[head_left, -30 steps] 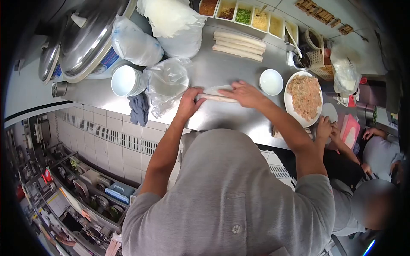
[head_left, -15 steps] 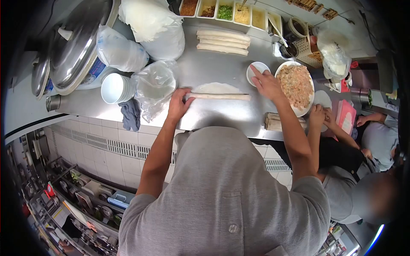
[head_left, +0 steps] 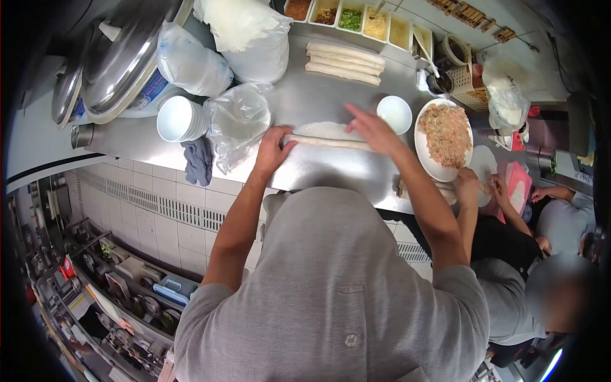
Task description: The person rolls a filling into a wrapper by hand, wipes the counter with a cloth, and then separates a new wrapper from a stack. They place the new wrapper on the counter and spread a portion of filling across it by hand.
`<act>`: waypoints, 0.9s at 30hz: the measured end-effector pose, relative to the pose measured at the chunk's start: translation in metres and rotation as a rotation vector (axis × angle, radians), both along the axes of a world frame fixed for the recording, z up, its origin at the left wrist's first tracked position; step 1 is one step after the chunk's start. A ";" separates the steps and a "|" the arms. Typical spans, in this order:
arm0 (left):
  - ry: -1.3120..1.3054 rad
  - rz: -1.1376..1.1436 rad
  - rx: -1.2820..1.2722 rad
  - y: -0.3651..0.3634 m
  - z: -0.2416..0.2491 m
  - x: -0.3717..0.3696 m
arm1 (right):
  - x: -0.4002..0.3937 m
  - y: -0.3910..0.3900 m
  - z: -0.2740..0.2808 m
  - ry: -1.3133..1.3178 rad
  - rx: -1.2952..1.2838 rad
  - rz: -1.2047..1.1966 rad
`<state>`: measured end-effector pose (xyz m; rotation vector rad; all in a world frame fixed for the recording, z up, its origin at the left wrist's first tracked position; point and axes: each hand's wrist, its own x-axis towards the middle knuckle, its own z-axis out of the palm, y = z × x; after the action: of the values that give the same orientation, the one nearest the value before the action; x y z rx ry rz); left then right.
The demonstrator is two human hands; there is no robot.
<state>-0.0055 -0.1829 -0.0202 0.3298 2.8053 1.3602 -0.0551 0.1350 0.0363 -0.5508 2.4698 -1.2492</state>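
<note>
A long, thin pale roll point(head_left: 331, 141) lies crosswise on the steel counter, with the flat part of its thin round wrapper point(head_left: 328, 130) spread behind it. My left hand point(head_left: 275, 150) has its thumb and fingers closed around the roll's left end. Over the wrapper's right side hovers my right hand point(head_left: 377, 132), index finger stretched out and nothing held; it hides the roll's right end. Just beyond it stands a small white bowl point(head_left: 394, 114). Farther right is a large oval dish point(head_left: 435, 167) of minced filling point(head_left: 445, 135).
Several finished rolls point(head_left: 345, 63) lie at the back, before a row of topping containers point(head_left: 349, 20). Plastic bags point(head_left: 240, 114) and stacked white cups point(head_left: 179, 119) stand left. At right, a co-worker's hands point(head_left: 470, 184) work beside more rolls point(head_left: 445, 191).
My right hand has left the small white bowl and moved left and toward me, over the wrapper. My left hand stays at the roll's left end. The whole view has shifted slightly.
</note>
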 end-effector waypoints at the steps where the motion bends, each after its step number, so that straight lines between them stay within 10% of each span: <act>1: -0.017 0.000 -0.008 0.000 0.001 0.000 | 0.001 -0.008 -0.005 0.106 0.108 0.118; 10: 0.050 -0.007 0.015 -0.001 -0.001 0.000 | 0.007 0.021 0.041 0.066 0.677 0.597; 27: 0.005 0.018 0.023 0.002 0.003 0.003 | -0.004 -0.009 0.009 0.329 0.603 0.725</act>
<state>-0.0030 -0.1809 -0.0168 0.3094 2.8058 1.3981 -0.0588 0.1259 0.0452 -1.3693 2.3424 -0.1341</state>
